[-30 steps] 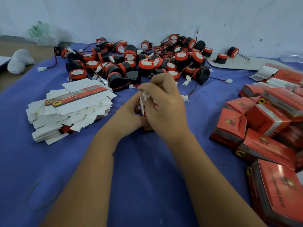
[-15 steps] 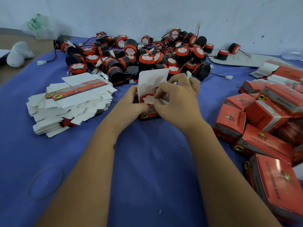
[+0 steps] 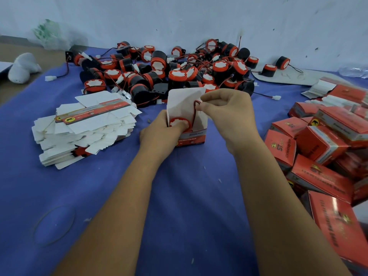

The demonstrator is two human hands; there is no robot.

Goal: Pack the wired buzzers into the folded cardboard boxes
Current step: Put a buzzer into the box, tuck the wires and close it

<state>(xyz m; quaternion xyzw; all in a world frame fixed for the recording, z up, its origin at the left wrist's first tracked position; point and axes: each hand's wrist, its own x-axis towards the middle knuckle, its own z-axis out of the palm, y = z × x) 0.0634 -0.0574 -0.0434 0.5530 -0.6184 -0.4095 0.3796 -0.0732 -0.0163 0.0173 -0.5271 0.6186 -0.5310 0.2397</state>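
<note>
The small red-and-white cardboard box stood open on the blue cloth surface, and the round black buzzer with red rim now sat deeper inside it than half a second before. The left hand gripped the box, thumb pressing on the buzzer. Just above this grip, the right hand had risen and pinched the red wire, fingers closed together on it.

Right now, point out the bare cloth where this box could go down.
Free: the blue cloth between the forearms, and the near-left patch below the flat box stack. Crowded: the buzzer pile behind the open box, and the packed boxes at right.
</note>
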